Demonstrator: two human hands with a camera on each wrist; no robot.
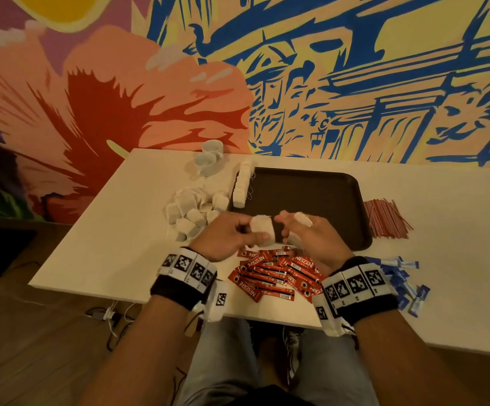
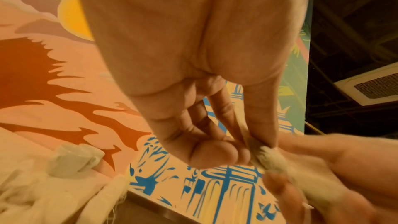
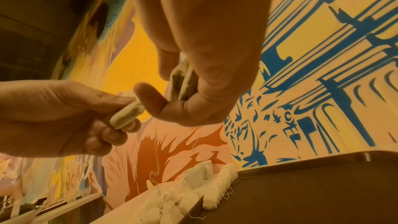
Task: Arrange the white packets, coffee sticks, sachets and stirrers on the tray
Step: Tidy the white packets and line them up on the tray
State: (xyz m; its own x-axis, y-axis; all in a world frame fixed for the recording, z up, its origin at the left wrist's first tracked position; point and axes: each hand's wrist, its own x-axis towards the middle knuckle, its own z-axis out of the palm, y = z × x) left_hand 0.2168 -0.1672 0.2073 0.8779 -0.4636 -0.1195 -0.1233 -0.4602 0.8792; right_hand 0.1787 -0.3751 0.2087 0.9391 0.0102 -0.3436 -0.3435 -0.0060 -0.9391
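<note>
Nearest, coffee sticks [image 1: 273, 272] lie heaped on the bench [image 1: 115, 230]. Above them the left hand [image 1: 226, 235] pinches one white packet [image 1: 262, 231] by its edge; the right hand [image 1: 311, 234] clamps others. Light, limp, strings snag: grip flat faces. Beyond, a row [image 1: 242, 186] lines the tray [image 1: 311, 194]

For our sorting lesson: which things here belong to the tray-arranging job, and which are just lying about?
Part of the job: tray; white packets, loose pile, row along the tray's left edge, packet in left hand, packets in right hand; coffee sticks; blue sachets; red stirrers.

Lying about: two white cups; cables on floor.
</note>
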